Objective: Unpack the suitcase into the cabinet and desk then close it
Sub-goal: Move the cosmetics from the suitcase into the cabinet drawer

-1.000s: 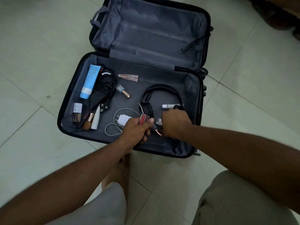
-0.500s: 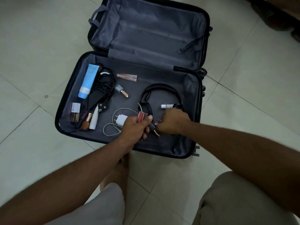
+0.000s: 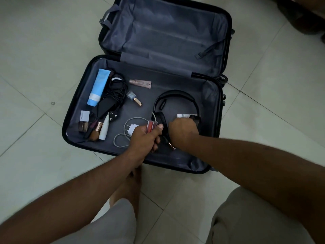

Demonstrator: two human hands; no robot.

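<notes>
Hiding the headphones' (image 3: pixel 175 101) lower cup, right hand (image 3: pixel 182 132), grasp unclear

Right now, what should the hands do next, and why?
Probably lift the right hand up and out with the small rose-gold-tipped item it seems to grip. The left hand already holds a red tube, and the headphones, charger and blue tube still lie in the suitcase.
</notes>
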